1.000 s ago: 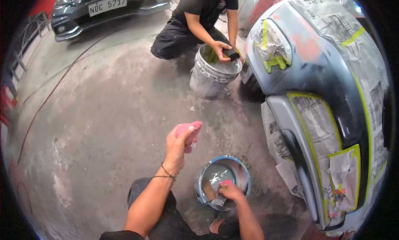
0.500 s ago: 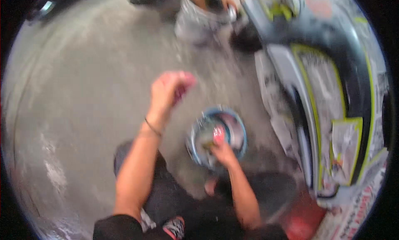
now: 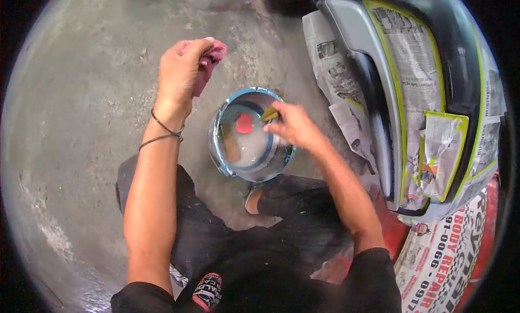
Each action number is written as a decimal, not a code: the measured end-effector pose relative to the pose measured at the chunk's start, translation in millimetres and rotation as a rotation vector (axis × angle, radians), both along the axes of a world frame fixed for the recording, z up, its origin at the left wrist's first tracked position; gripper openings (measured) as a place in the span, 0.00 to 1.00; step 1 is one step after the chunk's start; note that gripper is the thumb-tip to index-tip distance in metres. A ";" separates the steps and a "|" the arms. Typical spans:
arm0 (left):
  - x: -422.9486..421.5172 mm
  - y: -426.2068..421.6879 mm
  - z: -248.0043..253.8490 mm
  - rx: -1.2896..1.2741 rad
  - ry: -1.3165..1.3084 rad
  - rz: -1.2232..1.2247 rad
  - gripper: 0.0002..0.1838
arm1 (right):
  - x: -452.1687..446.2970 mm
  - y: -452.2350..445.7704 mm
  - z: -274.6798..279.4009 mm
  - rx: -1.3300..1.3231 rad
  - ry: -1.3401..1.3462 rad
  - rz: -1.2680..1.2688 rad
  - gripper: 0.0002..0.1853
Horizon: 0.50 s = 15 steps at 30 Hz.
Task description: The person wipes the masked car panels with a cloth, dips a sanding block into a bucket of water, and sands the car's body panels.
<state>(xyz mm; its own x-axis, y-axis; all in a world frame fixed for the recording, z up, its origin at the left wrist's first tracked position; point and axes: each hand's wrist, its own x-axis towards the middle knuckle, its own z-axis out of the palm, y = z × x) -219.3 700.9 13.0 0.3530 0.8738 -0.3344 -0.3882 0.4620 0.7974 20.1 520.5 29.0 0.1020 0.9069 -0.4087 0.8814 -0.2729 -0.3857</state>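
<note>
My left hand [image 3: 181, 69] is closed round a folded pink cloth [image 3: 208, 66], raised above the floor to the left of the bucket. A blue-rimmed bucket [image 3: 219, 150] of cloudy water stands between my knees. My right hand [image 3: 295, 126] is over the bucket's right side, thumb and fingers pinching a small olive-green piece [image 3: 270, 115]; whether it is sandpaper or a pad, I cannot tell. Inside the bucket a pinkish-red piece [image 3: 244, 123] lies in the water. A flat tan piece [image 3: 230, 144] leans by its left wall.
At the right stands a grey and black car bumper [image 3: 387, 91], masked with newspaper [image 3: 411, 58] and yellow-green tape. Loose newspaper sheets [image 3: 341, 85] hang along its near side. A printed banner [image 3: 441, 259] lies over something red at lower right. Concrete floor [image 3: 97, 96] stretches to the left.
My right hand has come up from inside the bucket toward its right side, away from the pinkish-red piece. My left hand still grips the pink cloth. The view has shifted, and the person ahead is mostly out of sight.
</note>
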 end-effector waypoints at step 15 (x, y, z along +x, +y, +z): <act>-22.8 14.4 -24.2 0.170 0.213 -0.009 0.16 | 77.3 120.6 202.7 0.278 -1.207 0.690 0.14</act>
